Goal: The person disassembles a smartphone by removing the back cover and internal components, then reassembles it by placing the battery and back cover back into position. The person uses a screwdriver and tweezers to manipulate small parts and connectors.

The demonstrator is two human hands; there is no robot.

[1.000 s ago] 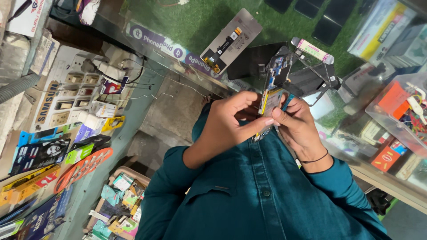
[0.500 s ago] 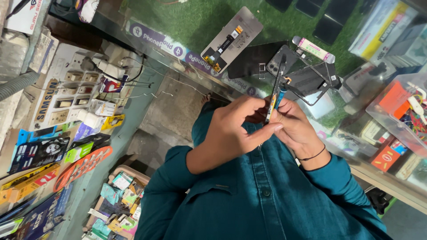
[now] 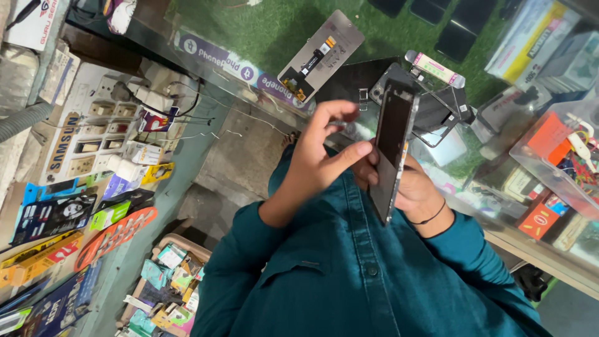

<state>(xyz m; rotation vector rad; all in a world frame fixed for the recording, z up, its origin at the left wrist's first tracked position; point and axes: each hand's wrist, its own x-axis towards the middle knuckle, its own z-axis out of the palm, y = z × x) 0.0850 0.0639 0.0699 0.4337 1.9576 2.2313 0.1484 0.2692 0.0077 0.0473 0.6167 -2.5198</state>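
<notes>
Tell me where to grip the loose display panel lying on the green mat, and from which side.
Grip the display panel by its two long edges at the plain grey end, coming from above. It lies flat, and its ribbon cable and connector run toward the other end, so probably best avoided.

The head view is upside down. 2 hands in teal sleeves meet at the middle. The right hand (image 3: 415, 190), with a black band at the wrist, grips a dark phone frame (image 3: 392, 150) held on edge. The left hand (image 3: 321, 159) has its thumb against the frame's side, fingers spread. Behind lie a grey display panel (image 3: 321, 56) and a green-covered counter (image 3: 262, 25).
</notes>
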